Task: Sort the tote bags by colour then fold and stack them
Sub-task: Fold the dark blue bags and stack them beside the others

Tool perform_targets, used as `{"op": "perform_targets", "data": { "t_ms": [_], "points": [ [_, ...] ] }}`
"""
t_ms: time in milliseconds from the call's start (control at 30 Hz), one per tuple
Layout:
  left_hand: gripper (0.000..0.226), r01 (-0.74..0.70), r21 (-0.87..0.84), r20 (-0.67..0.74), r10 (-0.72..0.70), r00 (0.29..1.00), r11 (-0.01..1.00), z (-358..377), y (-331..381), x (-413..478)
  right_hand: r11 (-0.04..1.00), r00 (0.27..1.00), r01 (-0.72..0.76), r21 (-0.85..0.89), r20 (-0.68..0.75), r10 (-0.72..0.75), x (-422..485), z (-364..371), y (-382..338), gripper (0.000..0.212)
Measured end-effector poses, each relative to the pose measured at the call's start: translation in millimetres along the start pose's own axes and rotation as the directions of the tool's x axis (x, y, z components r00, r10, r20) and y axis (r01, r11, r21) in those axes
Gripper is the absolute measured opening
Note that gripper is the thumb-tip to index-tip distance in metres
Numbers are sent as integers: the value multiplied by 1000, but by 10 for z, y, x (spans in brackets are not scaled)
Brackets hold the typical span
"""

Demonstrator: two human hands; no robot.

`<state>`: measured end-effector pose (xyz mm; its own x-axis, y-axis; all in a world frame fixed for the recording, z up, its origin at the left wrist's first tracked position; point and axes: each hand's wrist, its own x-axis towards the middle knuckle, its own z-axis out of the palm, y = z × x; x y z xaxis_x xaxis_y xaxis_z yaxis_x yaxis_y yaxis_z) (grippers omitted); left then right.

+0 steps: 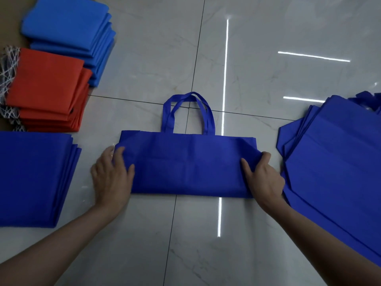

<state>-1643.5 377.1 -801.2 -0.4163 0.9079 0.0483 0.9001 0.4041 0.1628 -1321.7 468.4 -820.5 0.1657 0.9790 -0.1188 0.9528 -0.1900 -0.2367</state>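
Observation:
A dark blue tote bag [187,166] lies flat on the tiled floor in the middle, folded to a wide strip, its two handles [188,112] pointing away from me. My left hand [112,176] grips the bag's left edge, thumb on top of the cloth. My right hand [263,176] grips its right edge the same way, fingers curled round the fold. To the left lies a stack of folded dark blue bags [35,178]. Behind it sit a folded red stack [47,89] and a folded light blue stack [68,32].
A pile of unfolded dark blue bags [338,162] spreads over the floor at the right, close to my right forearm. Grey-and-white netting [8,67] shows beside the red stack at the far left. Glossy tiles with light reflections stretch beyond the bag.

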Motion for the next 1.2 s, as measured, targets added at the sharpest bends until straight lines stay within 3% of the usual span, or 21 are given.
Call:
{"op": "perform_targets", "data": {
  "t_ms": [100, 167, 267, 300, 367, 467, 533, 767, 900, 967, 1100, 1200],
  "points": [
    [59, -255, -6, 157, 252, 955, 967, 67, 253, 76, 998, 999, -36, -43, 27, 37, 37, -17, -67, 56],
    [64, -275, 6, 316, 259, 913, 962, 163, 407, 115, 998, 998, -24, -66, -60, 21, 36, -53, -131, 62],
    [67, -241, 68, 404, 194, 894, 968, 331, 499, 99, 953, 916, 291, -87, -263, -303, -73, -25, -356, 59],
    [67, -242, 78, 400, 192, 896, 967, 377, 490, 84, 905, 869, 414, -95, -253, -424, -134, 15, -502, 57],
    [68, -252, 78, 337, 212, 917, 964, 440, 461, 59, 809, 805, 575, -119, -94, -586, -261, 140, -837, 57],
    [68, -255, 72, 276, 226, 934, 964, 513, 435, 54, 755, 759, 646, -110, 191, -622, -313, 372, -1120, 61],
    [66, -257, 75, 272, 228, 935, 964, 542, 427, 61, 777, 766, 624, -84, 264, -586, -259, 502, -1087, 63],
    [69, -266, 90, 295, 229, 927, 960, 526, 332, 131, 782, 763, 619, -80, 299, -573, -170, 489, -947, 61],
    [75, -266, 95, 306, 226, 925, 959, 462, 119, 232, 900, 892, 429, -73, 188, -410, -45, 279, -324, 63],
    [74, -260, 79, 285, 228, 931, 962, 443, 149, 253, 912, 905, 404, -73, 176, -387, -53, 208, -178, 62],
    [60, -221, 4, 241, 214, 947, 975, 407, 343, 460, 934, 934, 358, -21, -8, -358, 95, 212, -416, 46],
    [75, -236, 70, 294, 206, 933, 969, 487, 283, 587, 962, 967, 253, 103, -38, -250, 459, 157, -805, 40]
  ]
}}
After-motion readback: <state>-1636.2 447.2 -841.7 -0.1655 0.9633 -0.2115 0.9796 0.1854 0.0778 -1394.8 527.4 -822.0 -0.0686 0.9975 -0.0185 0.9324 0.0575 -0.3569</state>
